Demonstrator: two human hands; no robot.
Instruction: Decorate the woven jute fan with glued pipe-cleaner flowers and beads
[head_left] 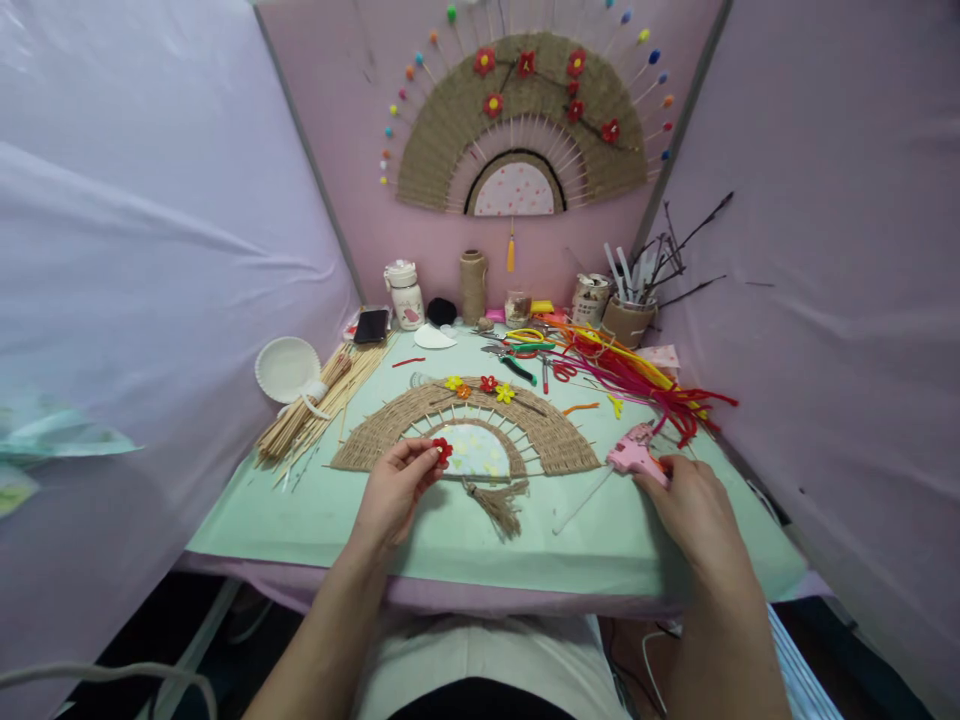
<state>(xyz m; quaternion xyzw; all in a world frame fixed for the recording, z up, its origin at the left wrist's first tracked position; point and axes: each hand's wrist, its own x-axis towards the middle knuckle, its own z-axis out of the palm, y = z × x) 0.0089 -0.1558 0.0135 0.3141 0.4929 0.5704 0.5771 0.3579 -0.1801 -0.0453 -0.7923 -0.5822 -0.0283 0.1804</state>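
Between the thumb and fingers of my left hand (397, 485) is a small red flower (443, 452), held over the lower left of a woven fan (559, 440). Yellow, orange and red flowers (488, 384) sit along the fan's top edge beside a thin dark twig. A pale patterned half-circle (476, 452) fills its centre, and a twine tassel (496, 508) lies below. My right hand (690, 495) is closed round the handle of a pink glue gun (636, 455), right of the fan. A clear glue stick (581, 502) lies beside the gun.
Thin sticks (300, 415) and a white dish (287, 369) lie at the left. Scissors (564, 371), pliers (517, 370) and coloured pipe cleaners (637, 375) are at the back right. A bottle (406, 295), twine spool (472, 288) and pot of twigs (628, 322) stand behind.
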